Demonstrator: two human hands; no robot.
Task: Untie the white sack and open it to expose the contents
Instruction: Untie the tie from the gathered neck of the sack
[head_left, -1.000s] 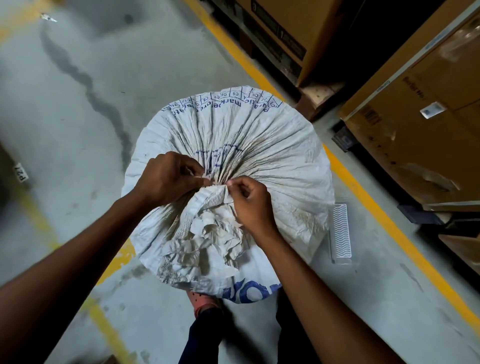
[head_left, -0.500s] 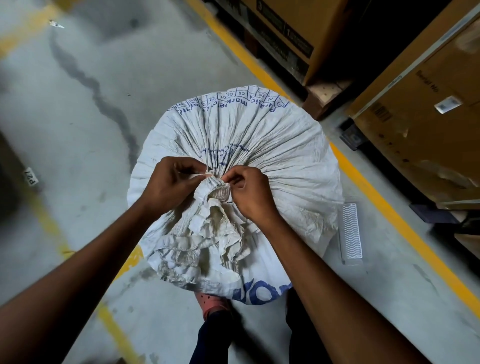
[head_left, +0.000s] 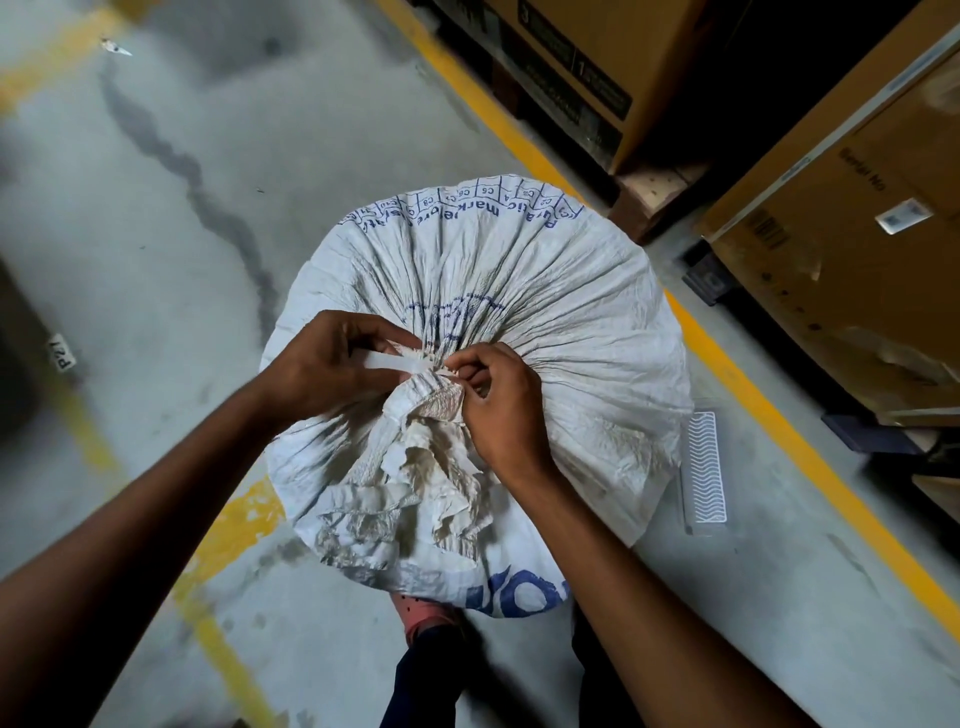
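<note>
A full white woven sack (head_left: 561, 322) with blue print stands upright on the concrete floor in front of me. Its mouth is gathered into a tight neck at the middle, and the loose ruffled top (head_left: 415, 483) flops toward me. My left hand (head_left: 332, 366) pinches a flat white tie strip (head_left: 397, 362) that leads into the knot (head_left: 441, 370). My right hand (head_left: 498, 410) pinches the knot and neck from the right side. The sack stays closed and its contents are hidden.
Large cardboard boxes (head_left: 852, 249) on pallets stand to the right behind a yellow floor line (head_left: 769, 410). A white ribbed plastic piece (head_left: 704, 467) lies on the floor beside the sack. My shoe (head_left: 426, 618) shows below the sack. Grey floor spreads to the left.
My left hand has drawn a length of white tie strip out to the left of the knot. My right hand has shifted slightly on the neck.
</note>
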